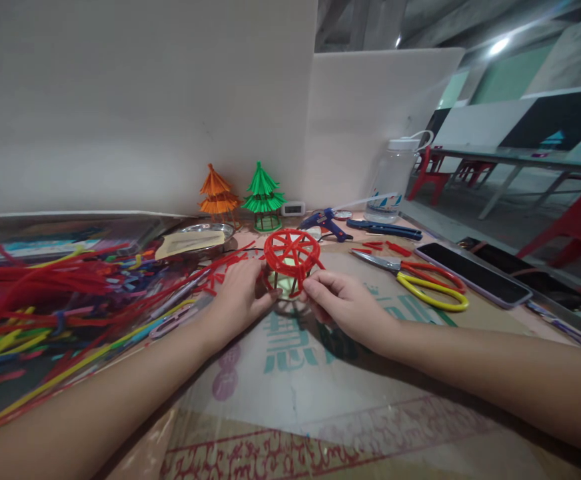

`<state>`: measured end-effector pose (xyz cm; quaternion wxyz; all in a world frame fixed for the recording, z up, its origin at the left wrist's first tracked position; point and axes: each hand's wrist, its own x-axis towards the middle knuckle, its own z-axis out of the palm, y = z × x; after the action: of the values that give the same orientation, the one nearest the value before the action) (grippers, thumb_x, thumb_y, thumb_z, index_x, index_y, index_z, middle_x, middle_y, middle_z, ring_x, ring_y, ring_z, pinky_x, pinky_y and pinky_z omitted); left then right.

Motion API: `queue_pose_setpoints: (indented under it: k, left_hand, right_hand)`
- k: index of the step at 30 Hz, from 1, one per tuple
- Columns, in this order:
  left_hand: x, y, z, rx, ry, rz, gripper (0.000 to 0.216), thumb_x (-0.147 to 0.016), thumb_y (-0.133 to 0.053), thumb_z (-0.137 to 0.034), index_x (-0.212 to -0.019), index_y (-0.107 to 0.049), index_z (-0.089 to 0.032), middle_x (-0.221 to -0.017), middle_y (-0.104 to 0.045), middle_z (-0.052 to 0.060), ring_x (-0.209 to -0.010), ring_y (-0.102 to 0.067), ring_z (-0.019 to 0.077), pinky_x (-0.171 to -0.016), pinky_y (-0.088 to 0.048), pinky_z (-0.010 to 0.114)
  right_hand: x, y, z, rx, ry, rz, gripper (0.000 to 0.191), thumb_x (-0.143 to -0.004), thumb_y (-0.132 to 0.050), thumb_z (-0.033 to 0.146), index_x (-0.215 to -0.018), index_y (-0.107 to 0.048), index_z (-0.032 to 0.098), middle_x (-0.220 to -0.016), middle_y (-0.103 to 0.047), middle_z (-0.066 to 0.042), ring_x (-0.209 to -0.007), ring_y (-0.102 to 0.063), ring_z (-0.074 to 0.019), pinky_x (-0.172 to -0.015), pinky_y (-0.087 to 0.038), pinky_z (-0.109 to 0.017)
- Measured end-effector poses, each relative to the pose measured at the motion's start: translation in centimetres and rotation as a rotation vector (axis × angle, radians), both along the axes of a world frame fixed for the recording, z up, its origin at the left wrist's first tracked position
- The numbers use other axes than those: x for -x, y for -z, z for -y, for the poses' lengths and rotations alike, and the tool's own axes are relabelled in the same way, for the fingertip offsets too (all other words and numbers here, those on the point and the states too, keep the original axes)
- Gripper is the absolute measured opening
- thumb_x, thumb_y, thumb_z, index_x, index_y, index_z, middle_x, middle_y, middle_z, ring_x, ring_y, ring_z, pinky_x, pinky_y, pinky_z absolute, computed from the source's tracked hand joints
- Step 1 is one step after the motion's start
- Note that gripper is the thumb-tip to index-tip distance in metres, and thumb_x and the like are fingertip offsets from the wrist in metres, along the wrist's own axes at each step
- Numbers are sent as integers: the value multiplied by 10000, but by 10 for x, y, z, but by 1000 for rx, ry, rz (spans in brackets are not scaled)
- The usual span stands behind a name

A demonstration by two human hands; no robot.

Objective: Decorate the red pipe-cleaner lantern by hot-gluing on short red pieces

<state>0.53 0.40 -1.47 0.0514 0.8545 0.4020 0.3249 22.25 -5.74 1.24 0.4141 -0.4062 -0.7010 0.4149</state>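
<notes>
A small round frame of red pipe cleaners (292, 250) stands between my hands at the middle of the table. Its top is a spoked wheel, with dark posts below it and a pale base. From the left side, my left hand (243, 293) grips the frame, thumb near the base. My right hand (343, 303) pinches at its right edge, close to a short red end that sticks out; what exactly lies between those fingertips is hidden. Behind stand an orange pipe-cleaner pavilion (217, 193) and a green pipe-cleaner pavilion (262, 199), each with a tiered roof.
Loose coloured pipe cleaners (45, 313) heap up at left, near a metal dish (220, 233). At right lie scissors (420, 277), a phone (473, 273) and blue-handled pliers (385, 229). A glue gun (325, 223) and a water bottle (390, 180) stand farther back.
</notes>
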Motion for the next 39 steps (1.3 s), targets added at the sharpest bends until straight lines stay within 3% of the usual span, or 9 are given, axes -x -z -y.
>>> queue_pose_setpoints:
  k: [11, 16, 21, 24, 28, 34, 39]
  left_hand:
    - [0, 1, 1, -21, -8, -5, 325, -879, -677, -321, -1176, -612, -208, -1117, -693, 106, -1075, -635, 314, -978, -478, 471]
    - [0, 0, 1, -15, 2, 0, 319, -877, -671, -314, -1170, -612, -204, -1124, -692, 110, -1083, -634, 315, -978, -475, 472]
    - [1, 4, -1, 1, -4, 9, 348, -859, -685, -303, -1182, -602, -207, -1144, -694, 113, -1085, -631, 315, -969, -478, 473]
    - [1, 4, -1, 19, -8, 12, 362, -858, -687, -297, -1198, -600, -210, -1158, -693, 118, -1098, -632, 319, -976, -477, 478]
    - [0, 2, -1, 28, -3, 21, 372, -868, -681, -289, -1224, -601, -217, -1149, -699, 112, -1097, -639, 316, -985, -476, 473]
    - [1, 3, -1, 23, -17, 11, 372, -865, -684, -314, -1215, -596, -222, -1140, -694, 106, -1114, -632, 323, -982, -478, 474]
    - [1, 3, -2, 22, -18, 6, 353, -858, -689, -324, -1182, -601, -213, -1124, -695, 111, -1097, -638, 327, -965, -486, 477]
  right_hand:
    - [1, 0, -2, 49, 1, -2, 366, -960, -543, 505, -744, -544, 210, -518, -480, 69, -444, -398, -90, -446, -305, -232]
    - [0, 2, -3, -5, 15, 43, 399, -978, -504, 500, -694, -512, 220, -517, -475, 63, -449, -403, -95, -461, -324, -237]
    - [-10, -10, -1, -361, 90, 218, 382, -977, -546, 468, -699, -569, 208, -622, -581, 14, -573, -509, -121, -553, -388, -249]
    - [-22, -20, -5, -639, 104, 368, 277, -958, -630, 476, -982, -676, 204, -663, -629, 18, -560, -524, -124, -563, -391, -258]
    - [-34, -24, -14, -1002, 148, 646, 457, -938, -667, 524, -1282, -642, 224, -738, -683, -19, -677, -612, -184, -665, -432, -305]
    - [-35, -20, -18, -1070, 156, 804, 409, -994, -596, 449, -1300, -616, 179, -922, -748, -111, -855, -686, -253, -756, -495, -359]
    - [-34, -21, -17, -1099, 168, 832, 350, -1011, -567, 396, -1275, -617, 172, -792, -733, -70, -770, -675, -227, -686, -462, -328]
